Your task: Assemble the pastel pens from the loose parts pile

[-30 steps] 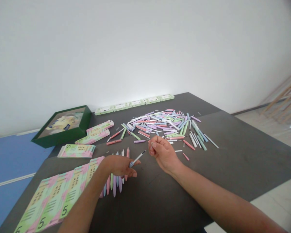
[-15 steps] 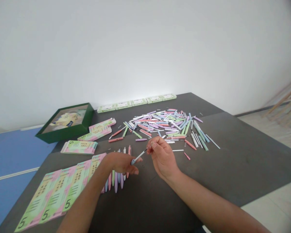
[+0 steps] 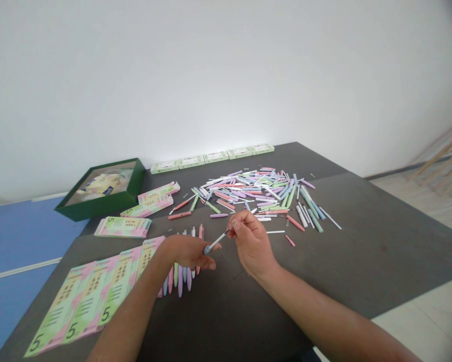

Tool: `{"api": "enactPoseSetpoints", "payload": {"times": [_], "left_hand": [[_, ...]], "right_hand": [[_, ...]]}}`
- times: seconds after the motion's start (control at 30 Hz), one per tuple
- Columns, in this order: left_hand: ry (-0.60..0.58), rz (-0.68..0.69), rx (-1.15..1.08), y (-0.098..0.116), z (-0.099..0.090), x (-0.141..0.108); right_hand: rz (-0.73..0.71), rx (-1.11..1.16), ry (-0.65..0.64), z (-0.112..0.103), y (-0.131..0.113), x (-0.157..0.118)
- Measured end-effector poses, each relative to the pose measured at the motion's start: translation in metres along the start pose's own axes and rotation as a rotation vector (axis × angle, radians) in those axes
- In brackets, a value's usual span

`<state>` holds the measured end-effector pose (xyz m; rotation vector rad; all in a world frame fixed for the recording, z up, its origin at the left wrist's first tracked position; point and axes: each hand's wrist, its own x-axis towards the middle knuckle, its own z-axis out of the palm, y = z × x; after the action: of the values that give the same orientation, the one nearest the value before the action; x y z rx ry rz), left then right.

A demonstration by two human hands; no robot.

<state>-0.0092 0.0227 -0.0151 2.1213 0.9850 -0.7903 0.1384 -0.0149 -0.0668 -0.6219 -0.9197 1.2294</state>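
A slim pastel-blue pen (image 3: 216, 242) lies slanted between my hands. My left hand (image 3: 186, 253) grips its lower blue end between the fingers. My right hand (image 3: 250, 244) pinches the pen's upper, darker end with its fingertips. Below my left hand, a row of finished pastel pens (image 3: 180, 281) lies side by side, partly hidden by that hand. Beyond my right hand spreads a loose heap of pastel and white pen parts (image 3: 256, 193).
Pastel card sheets printed with a 5 (image 3: 93, 291) lie at the left of the dark table (image 3: 361, 236). Further back are more card packs (image 3: 123, 227), a green open box (image 3: 131, 188) and a row of small pale boxes (image 3: 210, 158).
My right hand has moved left and closed on the pen's upper end. The view has shifted slightly.
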Motion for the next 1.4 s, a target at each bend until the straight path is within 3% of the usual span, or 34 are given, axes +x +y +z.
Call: {"api": "enactPoseSetpoints", "payload": {"times": [0.57,0.9,1.07,1.23,1.33,1.4], "left_hand": [[0.018,0.046,-0.092,-0.006,0.004,0.001],[0.035,0.054,-0.083,-0.015,0.007,0.002],[0.063,0.121,-0.058,-0.019,0.007,-0.001],[0.043,0.054,-0.026,-0.019,0.002,-0.008],[0.036,0.019,0.017,-0.017,-0.002,-0.015],[0.067,0.063,0.005,-0.016,-0.004,-0.019]], "right_hand": [[-0.067,-0.144,-0.052,0.009,-0.008,-0.011],[-0.016,-0.116,-0.022,0.010,-0.005,-0.015],[0.001,-0.135,-0.032,0.007,0.000,-0.020],[0.037,-0.427,-0.073,-0.020,0.001,-0.035],[-0.018,-0.701,-0.094,-0.058,-0.012,-0.033],[-0.089,-0.931,-0.042,-0.092,-0.027,-0.024]]}}
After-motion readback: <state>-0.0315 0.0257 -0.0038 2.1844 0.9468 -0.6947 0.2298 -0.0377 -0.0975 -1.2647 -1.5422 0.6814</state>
